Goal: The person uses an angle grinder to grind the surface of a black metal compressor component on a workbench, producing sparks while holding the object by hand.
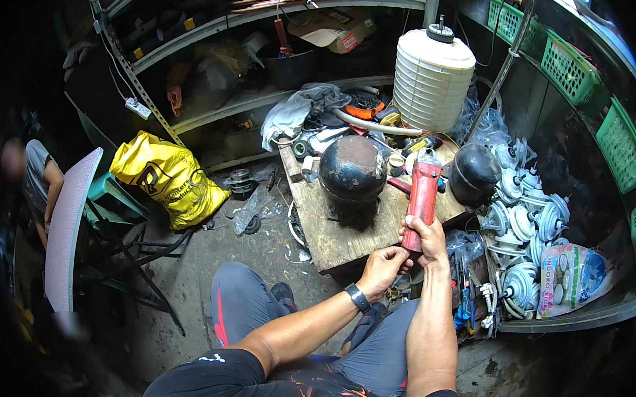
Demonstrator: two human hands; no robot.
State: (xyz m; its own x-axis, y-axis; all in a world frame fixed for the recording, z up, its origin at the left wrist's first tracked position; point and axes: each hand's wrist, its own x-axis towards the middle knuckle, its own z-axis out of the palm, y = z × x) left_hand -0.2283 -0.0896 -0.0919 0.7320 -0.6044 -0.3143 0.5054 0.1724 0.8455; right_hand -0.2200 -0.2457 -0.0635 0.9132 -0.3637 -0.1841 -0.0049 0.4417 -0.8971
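Note:
A red angle grinder (423, 185) is gripped by my right hand (429, 242), its metal head pointing away from me over the wooden table (352, 239). My left hand (381, 272), with a dark watch on the wrist, is pinched at the grinder's near end. What its fingertips hold there is too small to make out. Left of the grinder stands a black, rusty-topped compressor shell (353, 168). To its right is a second dark rounded shell (474, 173). Loose tools and cloth lie behind them on the table.
A white ribbed tank (434, 79) stands at the back. White motor parts (523, 222) pile up on the right, below green baskets (569, 64). A yellow sack (164, 181) sits on the floor at left, near a green chair (115, 200). Another person's arm (52, 183) shows at far left.

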